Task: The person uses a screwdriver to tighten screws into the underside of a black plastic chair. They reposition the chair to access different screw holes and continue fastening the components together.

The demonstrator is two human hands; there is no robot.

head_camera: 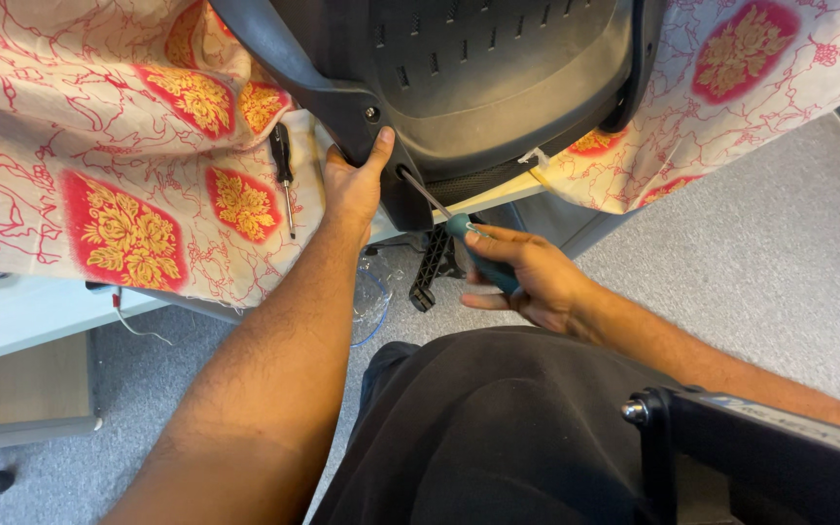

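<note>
The left hand (352, 187) gripped the black plastic chair seat (478, 87) lying on the worktop (12, 311), while the right hand (527, 277) clamped a teal-handled screwdriver (459, 228) against its underside.

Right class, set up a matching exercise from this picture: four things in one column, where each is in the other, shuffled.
Things:
1. left hand
2. right hand
3. black screwdriver
4. patterned cloth

Places:
a. lying on the cloth
b. draped over the table
c. on the black chair part
d. around the teal screwdriver

Pairs: 1-c, 2-d, 3-a, 4-b
</note>
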